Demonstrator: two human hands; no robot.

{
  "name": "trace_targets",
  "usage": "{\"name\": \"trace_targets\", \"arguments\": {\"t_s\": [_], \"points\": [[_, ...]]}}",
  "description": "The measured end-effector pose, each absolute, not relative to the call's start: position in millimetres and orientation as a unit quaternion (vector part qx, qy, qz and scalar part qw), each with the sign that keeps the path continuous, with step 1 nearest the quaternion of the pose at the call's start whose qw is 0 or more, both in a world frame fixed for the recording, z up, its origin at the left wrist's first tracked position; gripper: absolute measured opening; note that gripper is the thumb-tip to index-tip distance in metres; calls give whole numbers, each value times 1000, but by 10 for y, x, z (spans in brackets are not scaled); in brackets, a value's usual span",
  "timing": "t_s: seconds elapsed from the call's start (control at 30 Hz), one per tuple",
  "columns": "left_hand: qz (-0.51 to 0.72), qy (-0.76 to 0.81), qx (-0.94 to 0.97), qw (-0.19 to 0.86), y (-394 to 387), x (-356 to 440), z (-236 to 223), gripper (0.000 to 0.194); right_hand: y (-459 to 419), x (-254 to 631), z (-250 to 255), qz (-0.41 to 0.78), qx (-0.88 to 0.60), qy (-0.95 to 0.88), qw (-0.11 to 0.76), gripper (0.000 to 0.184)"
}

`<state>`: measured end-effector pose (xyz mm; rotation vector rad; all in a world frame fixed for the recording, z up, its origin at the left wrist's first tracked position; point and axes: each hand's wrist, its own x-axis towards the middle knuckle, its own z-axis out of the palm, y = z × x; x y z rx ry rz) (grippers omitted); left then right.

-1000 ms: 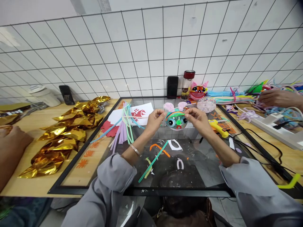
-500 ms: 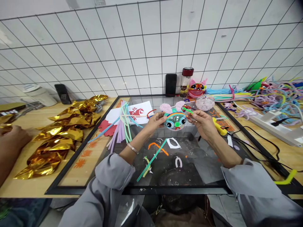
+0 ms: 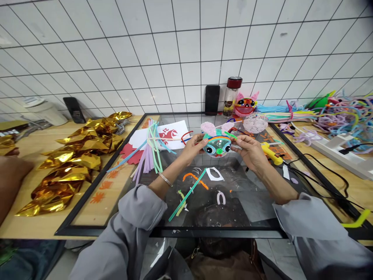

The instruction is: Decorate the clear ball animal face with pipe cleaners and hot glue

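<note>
I hold a small clear craft ball (image 3: 217,145) with big cartoon eyes, pink fuzzy ears and bands of coloured pipe cleaner, above a black-framed glass plate (image 3: 204,194). My left hand (image 3: 194,145) pinches its left side. My right hand (image 3: 248,150) grips its right side, fingers closed near a short green pipe-cleaner end. Cut pipe-cleaner bits in orange and green (image 3: 189,188) and white paper shapes lie on the glass under my wrists.
A bundle of pastel pipe cleaners (image 3: 151,151) and red-and-white paper cuttings lie left of the ball. A yellow glue gun (image 3: 271,152), gold foil (image 3: 75,155), a phone (image 3: 212,99), a jar (image 3: 231,96), a finished pink toy (image 3: 246,105), and a co-worker's arm (image 3: 11,175) surround the frame.
The ball has sunk slightly and tilted between my hands; the view shifted. The other person's hand at the far right has gone from sight.
</note>
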<state>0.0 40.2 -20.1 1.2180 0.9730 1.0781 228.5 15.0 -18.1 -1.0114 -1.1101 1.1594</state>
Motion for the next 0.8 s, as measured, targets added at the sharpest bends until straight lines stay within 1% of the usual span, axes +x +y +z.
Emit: {"name": "trace_targets", "arguments": {"t_s": [0.2, 0.43, 0.63, 0.8], "points": [[461, 422, 533, 571, 369, 3, -202, 47, 123, 2262, -148, 495, -436, -450, 602, 25], [472, 419, 512, 583, 335, 56, -161, 46, 139, 2278, -162, 487, -427, -476, 595, 24], [471, 432, 506, 580, 350, 76, -170, 38, 160, 2276, -167, 477, -429, -473, 604, 23], [475, 419, 508, 584, 337, 50, -179, 41, 131, 2268, -141, 495, -428, -458, 602, 24]]}}
